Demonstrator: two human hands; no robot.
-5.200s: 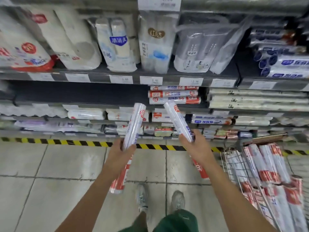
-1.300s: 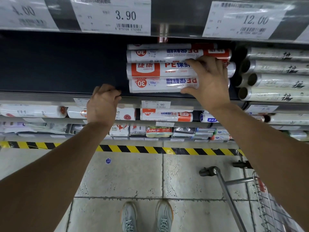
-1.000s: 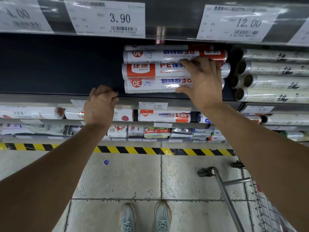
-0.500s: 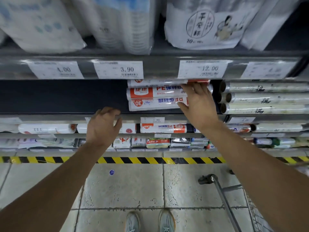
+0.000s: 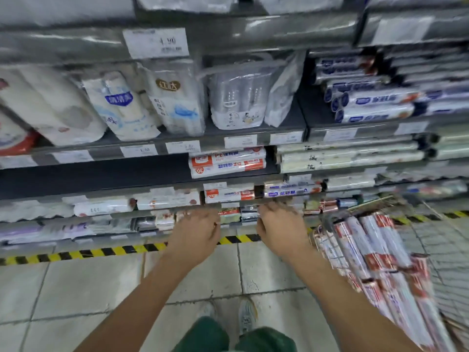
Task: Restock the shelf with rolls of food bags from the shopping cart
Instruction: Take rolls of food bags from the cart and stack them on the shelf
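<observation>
**Two empty hands beside a loaded cart**

Just left of the shopping cart [image 5: 441,250], two hands, the left hand [image 5: 196,235] and the right hand [image 5: 280,229], hang apart, loosely curled and holding nothing. The cart's rolls [image 5: 375,252] are too blurred to count. Farther up-left of the cart, three stacked rolls [image 5: 227,163] lie on the shelf [image 5: 101,179], the top one half hidden.

Rolls [image 5: 373,252] — seemingly red-white, tape [image 5: 114,251] yellow-black striped

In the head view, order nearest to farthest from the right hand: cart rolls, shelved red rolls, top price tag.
1. Cart rolls, just right of the right hand.
2. Shelved red rolls, above it.
3. Top price tag, high up, leftward.
</observation>
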